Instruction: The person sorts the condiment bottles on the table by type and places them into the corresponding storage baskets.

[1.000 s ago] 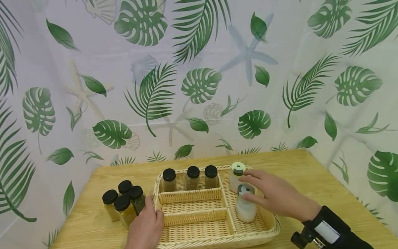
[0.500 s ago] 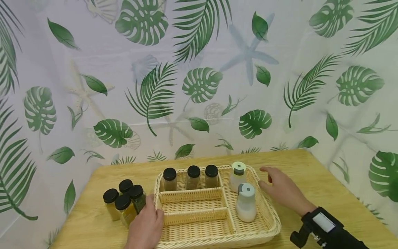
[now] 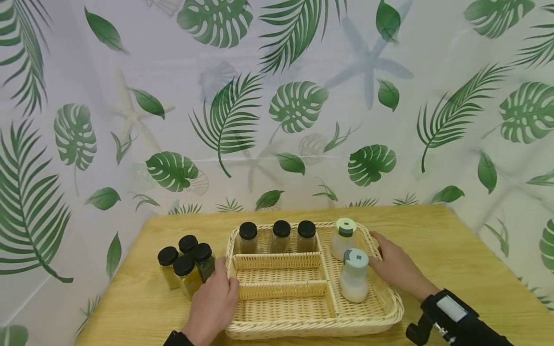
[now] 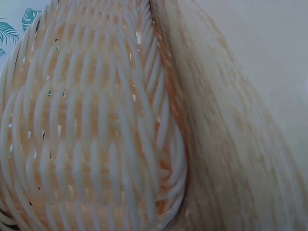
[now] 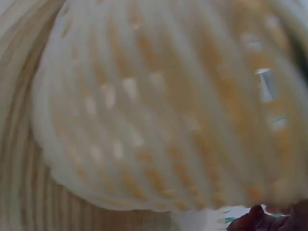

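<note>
A wicker basket [image 3: 313,329] with divided compartments sits on the wooden table. My left hand [image 3: 213,302] grips its left rim, thumb on the inner side. On the opposite side, my right hand [image 3: 398,266] holds the right rim, with fingers [image 5: 255,222] showing at the bottom of the right wrist view. The woven wall [image 4: 91,120] fills much of the left wrist view. Three black-lidded jars [image 3: 281,236] stand in the back left compartment. In the long right compartment are a shaker with a yellow-green lid [image 3: 345,239] and one with a pale lid [image 3: 355,276], both upright.
Several black-lidded spice jars [image 3: 187,266] cluster on the table [image 3: 130,307] just left of the basket, close to my left hand. A leaf-printed cloth [image 3: 259,144] hangs behind and beside the table.
My right hand has left the two shakers, moved right past the basket's edge and taken hold of its right rim. My left hand keeps to the left rim. The head view has shifted slightly.
</note>
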Motion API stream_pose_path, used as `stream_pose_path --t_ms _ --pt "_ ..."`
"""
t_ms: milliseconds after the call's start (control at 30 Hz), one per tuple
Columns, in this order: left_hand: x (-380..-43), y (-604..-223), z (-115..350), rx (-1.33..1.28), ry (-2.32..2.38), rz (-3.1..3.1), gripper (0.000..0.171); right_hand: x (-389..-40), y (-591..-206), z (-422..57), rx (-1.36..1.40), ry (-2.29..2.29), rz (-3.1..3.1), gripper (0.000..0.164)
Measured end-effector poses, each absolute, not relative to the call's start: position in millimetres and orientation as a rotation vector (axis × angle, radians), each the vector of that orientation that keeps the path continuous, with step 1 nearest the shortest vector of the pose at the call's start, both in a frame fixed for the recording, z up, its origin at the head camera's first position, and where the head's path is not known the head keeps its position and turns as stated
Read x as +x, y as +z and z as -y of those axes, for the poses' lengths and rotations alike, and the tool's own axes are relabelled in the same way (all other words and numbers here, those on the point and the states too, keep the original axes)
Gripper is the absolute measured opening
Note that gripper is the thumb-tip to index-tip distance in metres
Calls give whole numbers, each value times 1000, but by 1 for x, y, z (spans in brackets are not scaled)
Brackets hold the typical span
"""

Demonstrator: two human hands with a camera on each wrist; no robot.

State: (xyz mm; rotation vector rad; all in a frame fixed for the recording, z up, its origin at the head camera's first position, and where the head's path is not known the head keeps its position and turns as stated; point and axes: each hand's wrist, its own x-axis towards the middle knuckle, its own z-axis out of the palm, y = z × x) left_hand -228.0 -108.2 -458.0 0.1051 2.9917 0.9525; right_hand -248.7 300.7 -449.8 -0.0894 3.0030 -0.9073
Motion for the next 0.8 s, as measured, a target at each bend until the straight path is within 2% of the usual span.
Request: stream_pose_path --t_ms 300,800 --pt "-229 -461 115 127 930 -3076 49 -252 -459 -292 -52 -864 -2976 74" --pt "-229 -457 118 230 836 -3186 48 -245 -452 -284 -90 -662 -3013 73"
